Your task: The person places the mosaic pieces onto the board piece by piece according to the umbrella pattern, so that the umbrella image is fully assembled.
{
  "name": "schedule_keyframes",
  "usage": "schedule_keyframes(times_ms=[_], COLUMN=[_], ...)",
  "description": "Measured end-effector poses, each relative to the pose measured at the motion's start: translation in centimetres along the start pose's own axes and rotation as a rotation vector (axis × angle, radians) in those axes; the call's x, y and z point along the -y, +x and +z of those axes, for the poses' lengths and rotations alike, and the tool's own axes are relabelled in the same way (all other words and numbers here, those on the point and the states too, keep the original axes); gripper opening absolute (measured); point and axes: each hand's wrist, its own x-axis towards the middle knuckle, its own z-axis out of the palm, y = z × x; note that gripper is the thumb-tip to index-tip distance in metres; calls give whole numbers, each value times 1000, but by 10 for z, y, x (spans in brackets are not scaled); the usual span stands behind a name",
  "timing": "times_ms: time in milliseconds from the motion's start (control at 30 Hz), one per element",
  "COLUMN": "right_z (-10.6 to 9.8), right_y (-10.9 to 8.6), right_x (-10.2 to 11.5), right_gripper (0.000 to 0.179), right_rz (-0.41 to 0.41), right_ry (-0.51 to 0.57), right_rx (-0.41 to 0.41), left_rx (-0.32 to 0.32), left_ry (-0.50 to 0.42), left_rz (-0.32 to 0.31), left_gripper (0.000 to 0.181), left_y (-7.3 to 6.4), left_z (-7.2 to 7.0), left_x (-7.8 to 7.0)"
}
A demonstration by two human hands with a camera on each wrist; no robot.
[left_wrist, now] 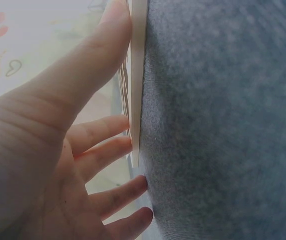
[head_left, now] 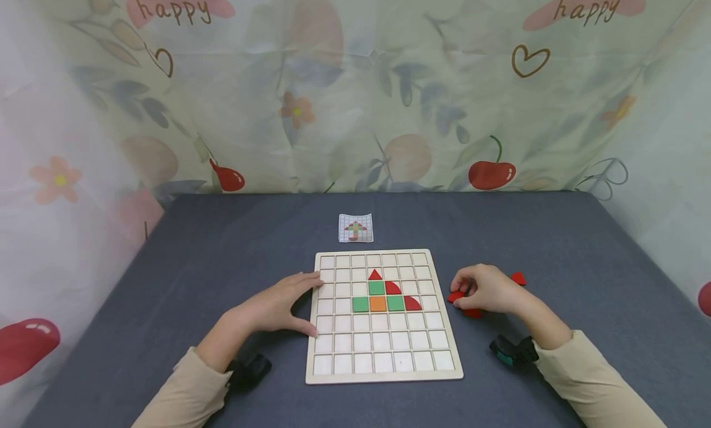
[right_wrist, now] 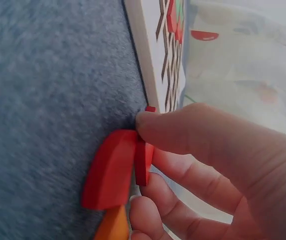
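Note:
A wooden grid board (head_left: 383, 377) lies flat, bearing a red triangle (head_left: 374, 275), green squares (head_left: 361, 304), an orange square (head_left: 378, 304) and two red quarter circles (head_left: 412, 303). At its left edge my left hand (head_left: 280, 301) rests, thumb and fingers spread, fingertips at the rim. Just right of the board, my right hand (head_left: 486, 287) pinches a thin red piece (right_wrist: 143, 162) between thumb and fingers. Beside that piece lies a red quarter circle (right_wrist: 110, 172), and an orange piece (right_wrist: 113, 225) is partly seen below it in the right wrist view.
Behind the board lies a small pattern card (head_left: 355, 228) showing a coloured figure on a grid. Another red piece (head_left: 518, 278) sits beyond the right hand on the dark tablecloth (head_left: 250, 230). A printed curtain (head_left: 355, 107) hangs along the back.

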Motion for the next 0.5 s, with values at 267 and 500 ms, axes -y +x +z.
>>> schedule_keyframes(times_ms=[267, 500], right_z=[-8, -8], right_y=[-3, -4], right_x=[7, 13], right_gripper=[14, 15], right_rz=[0, -20], right_ry=[12, 12], right_rx=[-77, -141], left_rx=[-4, -1], left_ry=[1, 3], left_rz=[4, -8], left_gripper=[89, 90], left_y=[0, 1], left_z=[0, 0], left_x=[0, 0])
